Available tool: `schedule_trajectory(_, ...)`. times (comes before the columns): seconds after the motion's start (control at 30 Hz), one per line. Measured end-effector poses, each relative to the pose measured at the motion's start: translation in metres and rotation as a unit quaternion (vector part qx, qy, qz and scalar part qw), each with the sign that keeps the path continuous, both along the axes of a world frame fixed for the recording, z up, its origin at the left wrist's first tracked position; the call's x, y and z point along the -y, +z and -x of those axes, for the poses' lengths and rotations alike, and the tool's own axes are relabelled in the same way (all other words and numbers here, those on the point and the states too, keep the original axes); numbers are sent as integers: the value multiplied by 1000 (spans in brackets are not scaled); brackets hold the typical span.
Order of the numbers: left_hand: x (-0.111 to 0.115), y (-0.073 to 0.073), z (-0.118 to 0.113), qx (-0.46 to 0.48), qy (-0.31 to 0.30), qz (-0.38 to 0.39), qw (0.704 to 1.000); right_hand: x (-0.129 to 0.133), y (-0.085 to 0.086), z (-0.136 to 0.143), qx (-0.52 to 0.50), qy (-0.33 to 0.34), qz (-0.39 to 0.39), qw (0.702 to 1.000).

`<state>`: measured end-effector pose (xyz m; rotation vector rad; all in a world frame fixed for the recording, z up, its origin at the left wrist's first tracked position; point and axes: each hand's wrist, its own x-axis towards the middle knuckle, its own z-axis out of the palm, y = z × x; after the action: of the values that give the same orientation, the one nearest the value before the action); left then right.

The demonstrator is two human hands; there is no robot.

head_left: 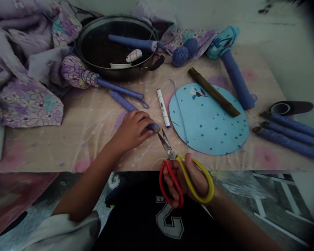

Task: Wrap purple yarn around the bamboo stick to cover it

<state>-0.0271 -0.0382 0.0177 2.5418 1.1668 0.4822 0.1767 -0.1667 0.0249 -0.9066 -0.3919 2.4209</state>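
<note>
A blue-wrapped stick (123, 102) lies slantwise, its end just beside open red-and-yellow-handled scissors (169, 152).

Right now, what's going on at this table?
A person's left grip holds a blue-wrapped stick on the table. The right grip holds scissors with red and yellow handles, blades parted, tips close to the stick's right end; contact is hard to tell. A white marker lies nearby. Further right, a brown stick rests over the top part of a light-blue oval piece.
</note>
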Motion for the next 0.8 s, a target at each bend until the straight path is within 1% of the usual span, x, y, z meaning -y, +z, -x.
schedule_trajectory(0.1, 1, 0, 0, 2, 2, 9, 1000, -3, 3, 5, 8, -24, 19, 999)
schedule_trajectory(0.17, 2, 0, 0, 8, 4, 12, 1000, -4, 4, 8, 25, -32, 17, 999)
schedule_trajectory(0.3, 2, -1, 0, 23, 11, 7, 1000, -4, 1, 12, 58, -29, 9, 998)
schedule_trajectory(0.53, 3, -4, -1, 41, 19, -9, 999, -5, 0, 13, 46, -40, 42, 997)
schedule_trajectory(0.8, 4, -7, 1, 46, 13, -17, 999, -4, -2, 14, 90, -36, 39, 995)
